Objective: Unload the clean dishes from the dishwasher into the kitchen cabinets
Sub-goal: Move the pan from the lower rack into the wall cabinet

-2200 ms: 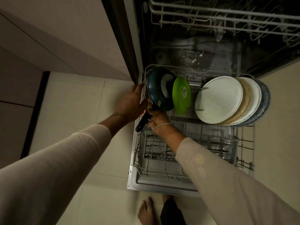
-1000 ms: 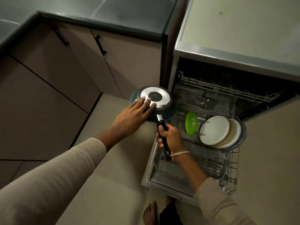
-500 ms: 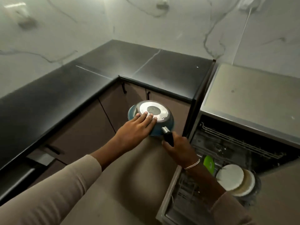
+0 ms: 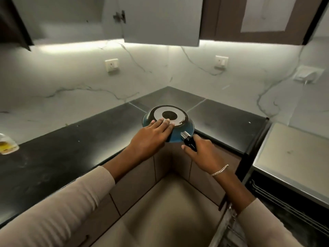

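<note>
A small blue frying pan (image 4: 179,131) is held upside down over the corner of the black countertop (image 4: 219,120), its silver base facing up. My right hand (image 4: 201,154) grips its black handle. My left hand (image 4: 151,138) lies flat on the pan's base and side, fingers straight. The open dishwasher (image 4: 288,198) is at the lower right, only its upper rack edge and part of the pulled-out lower rack showing. An open wall cabinet door (image 4: 160,20) hangs above the corner.
Brown base cabinets (image 4: 135,182) run under the L-shaped counter. A clear packet with yellow contents (image 4: 7,144) lies at the counter's far left. Wall sockets (image 4: 111,65) sit on the marble backsplash. The dishwasher's steel top (image 4: 292,154) is to the right.
The pan has been lifted out of the dishwasher's lower rack and carried up to counter height, with my view rising from the rack to the counter corner and wall cabinets.
</note>
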